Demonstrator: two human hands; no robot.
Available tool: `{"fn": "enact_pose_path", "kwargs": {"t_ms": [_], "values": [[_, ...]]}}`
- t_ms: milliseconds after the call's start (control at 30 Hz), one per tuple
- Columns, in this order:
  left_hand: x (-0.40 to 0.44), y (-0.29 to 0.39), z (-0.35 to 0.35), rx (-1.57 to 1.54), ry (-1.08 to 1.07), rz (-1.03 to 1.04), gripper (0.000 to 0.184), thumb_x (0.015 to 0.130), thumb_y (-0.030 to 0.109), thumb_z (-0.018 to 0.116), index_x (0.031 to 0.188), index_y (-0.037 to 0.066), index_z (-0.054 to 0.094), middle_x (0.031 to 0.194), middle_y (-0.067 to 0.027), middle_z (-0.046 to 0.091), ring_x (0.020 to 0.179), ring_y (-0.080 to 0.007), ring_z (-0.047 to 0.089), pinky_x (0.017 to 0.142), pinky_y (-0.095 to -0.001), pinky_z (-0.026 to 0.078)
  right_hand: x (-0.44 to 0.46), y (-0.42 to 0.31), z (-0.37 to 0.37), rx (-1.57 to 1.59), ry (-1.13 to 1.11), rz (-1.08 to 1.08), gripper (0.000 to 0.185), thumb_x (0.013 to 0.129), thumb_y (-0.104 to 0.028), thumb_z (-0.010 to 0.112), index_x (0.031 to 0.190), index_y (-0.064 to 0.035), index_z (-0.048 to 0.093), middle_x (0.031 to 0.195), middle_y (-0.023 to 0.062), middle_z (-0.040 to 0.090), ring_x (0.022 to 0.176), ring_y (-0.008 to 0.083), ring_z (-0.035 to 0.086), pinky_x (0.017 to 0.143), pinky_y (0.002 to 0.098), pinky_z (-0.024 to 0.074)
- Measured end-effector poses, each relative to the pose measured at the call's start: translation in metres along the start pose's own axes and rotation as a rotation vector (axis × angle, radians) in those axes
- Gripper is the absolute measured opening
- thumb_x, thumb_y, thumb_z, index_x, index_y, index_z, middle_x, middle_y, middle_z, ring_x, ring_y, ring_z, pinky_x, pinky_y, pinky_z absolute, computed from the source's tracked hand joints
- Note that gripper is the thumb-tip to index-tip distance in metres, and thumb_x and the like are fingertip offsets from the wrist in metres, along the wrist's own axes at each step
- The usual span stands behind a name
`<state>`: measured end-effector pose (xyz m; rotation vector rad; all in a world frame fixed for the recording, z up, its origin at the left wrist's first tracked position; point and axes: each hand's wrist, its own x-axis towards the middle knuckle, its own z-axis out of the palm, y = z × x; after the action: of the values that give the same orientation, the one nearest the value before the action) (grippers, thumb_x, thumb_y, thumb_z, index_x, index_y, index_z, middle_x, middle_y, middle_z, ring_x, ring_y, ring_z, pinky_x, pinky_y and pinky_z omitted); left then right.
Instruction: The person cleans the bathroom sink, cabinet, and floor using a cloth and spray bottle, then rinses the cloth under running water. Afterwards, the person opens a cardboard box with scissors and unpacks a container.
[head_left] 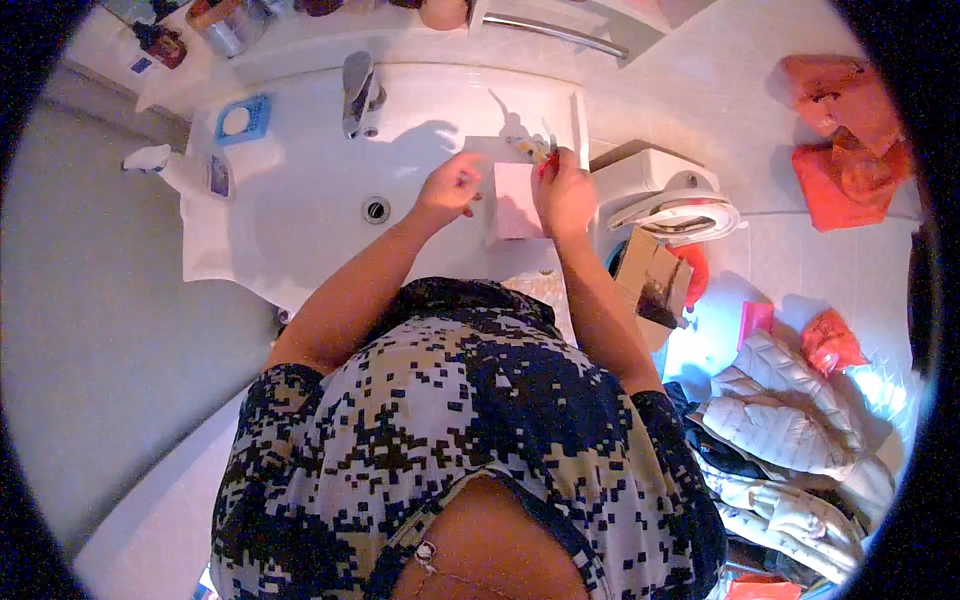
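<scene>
A pale pink square block or box rests on the right side of the white washbasin. Right beside its edge is my right hand, with the fingers pinched around a small slim item with a pale tip and some red near the fingers; its kind is too small to make out. Some little yellowish and white bits show just behind the pink block. My left hand hovers over the basin, left of the block, fingers loosely bent and apart, with nothing visible in them.
A chrome faucet stands at the back of the basin, with a drain below it. On the left are a blue soap dish and a white spray bottle. A toilet, a cardboard box and piled clothes lie right.
</scene>
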<state>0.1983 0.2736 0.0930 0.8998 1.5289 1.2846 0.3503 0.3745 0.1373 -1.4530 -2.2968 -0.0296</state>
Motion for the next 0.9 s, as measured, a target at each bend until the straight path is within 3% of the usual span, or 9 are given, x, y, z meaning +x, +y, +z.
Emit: {"fn": "enact_pose_path", "kwargs": {"t_ms": [33, 133, 233, 333, 533, 733, 833, 900], "values": [[0.004, 0.018, 0.004, 0.013, -0.057, 0.002, 0.034, 0.074, 0.012, 0.059, 0.107, 0.010, 0.055, 0.100, -0.0141, 0.056, 0.073, -0.0273, 0.062, 0.052, -0.0327, 0.050, 0.001, -0.001, 0.000, -0.001, 0.001, -0.002, 0.026, 0.073, -0.028, 0.063, 0.090, -0.0109, 0.053, 0.067, 0.0149, 0.060, 0.063, 0.0330, 0.061, 0.052, 0.0442, 0.0500], [0.019, 0.017, 0.012, 0.639, -0.028, 0.396, 0.035, 0.072, 0.017, 0.063, 0.106, 0.010, 0.057, 0.097, -0.0152, 0.055, 0.077, -0.0313, 0.061, 0.064, -0.0368, 0.049, 0.001, 0.000, 0.002, 0.009, 0.030, -0.033, 0.025, 0.073, -0.028, 0.063, 0.089, -0.0114, 0.054, 0.066, 0.0148, 0.060, 0.065, 0.0329, 0.061, 0.053, 0.0438, 0.0501], [0.023, 0.024, 0.005, 0.679, -0.173, 0.392, 0.036, 0.071, 0.023, 0.067, 0.103, 0.010, 0.059, 0.094, -0.0164, 0.054, 0.081, -0.0344, 0.058, 0.072, -0.0394, 0.046, 0.002, -0.002, -0.002, 0.015, -0.024, 0.012, 0.024, 0.073, -0.028, 0.063, 0.089, -0.0118, 0.054, 0.067, 0.0160, 0.061, 0.067, 0.0328, 0.061, 0.056, 0.0434, 0.0509], [0.019, 0.033, -0.004, 0.666, -0.232, 0.353, 0.030, 0.071, 0.022, 0.068, 0.097, 0.009, 0.061, 0.089, -0.0151, 0.053, 0.082, -0.0334, 0.058, 0.072, -0.0395, 0.047, 0.000, -0.006, -0.007, 0.076, 0.000, -0.066, 0.023, 0.074, -0.027, 0.062, 0.089, -0.0118, 0.055, 0.069, 0.0162, 0.062, 0.067, 0.0333, 0.061, 0.060, 0.0429, 0.0516], [0.024, 0.024, -0.011, 0.662, -0.256, 0.584, 0.020, 0.070, 0.015, 0.068, 0.088, 0.009, 0.063, 0.084, -0.0131, 0.054, 0.080, -0.0315, 0.057, 0.072, -0.0388, 0.047, 0.003, -0.001, 0.006, 0.041, 0.010, -0.001, 0.018, 0.074, -0.025, 0.061, 0.085, -0.0115, 0.056, 0.073, 0.0130, 0.063, 0.069, 0.0330, 0.061, 0.060, 0.0425, 0.0513], [0.049, 0.032, -0.019, 0.783, -0.563, 0.561, 0.011, 0.073, 0.011, 0.064, 0.080, 0.005, 0.058, 0.084, -0.0114, 0.054, 0.079, -0.0279, 0.057, 0.069, -0.0364, 0.046, 0.004, -0.002, 0.009, 0.055, 0.095, -0.142, 0.013, 0.077, -0.023, 0.058, 0.083, -0.0123, 0.055, 0.068, 0.0129, 0.060, 0.063, 0.0328, 0.059, 0.054, 0.0453, 0.0484], [0.053, 0.033, -0.025, 0.686, -0.684, 0.389, 0.011, 0.073, 0.010, 0.064, 0.077, 0.004, 0.056, 0.088, -0.0116, 0.055, 0.084, -0.0274, 0.057, 0.071, -0.0352, 0.046, 0.004, -0.002, 0.009, 0.034, 0.041, -0.086, 0.013, 0.077, -0.023, 0.058, 0.085, -0.0122, 0.055, 0.069, 0.0131, 0.060, 0.062, 0.0329, 0.059, 0.053, 0.0456, 0.0483], [0.041, 0.039, -0.017, 0.637, -0.485, 0.303, 0.011, 0.072, 0.011, 0.064, 0.077, 0.004, 0.056, 0.092, -0.0112, 0.056, 0.086, -0.0283, 0.056, 0.073, -0.0359, 0.046, 0.005, 0.001, 0.009, 0.032, 0.028, -0.083, 0.015, 0.077, -0.024, 0.058, 0.085, -0.0118, 0.055, 0.069, 0.0140, 0.060, 0.063, 0.0332, 0.059, 0.053, 0.0457, 0.0485]]}}
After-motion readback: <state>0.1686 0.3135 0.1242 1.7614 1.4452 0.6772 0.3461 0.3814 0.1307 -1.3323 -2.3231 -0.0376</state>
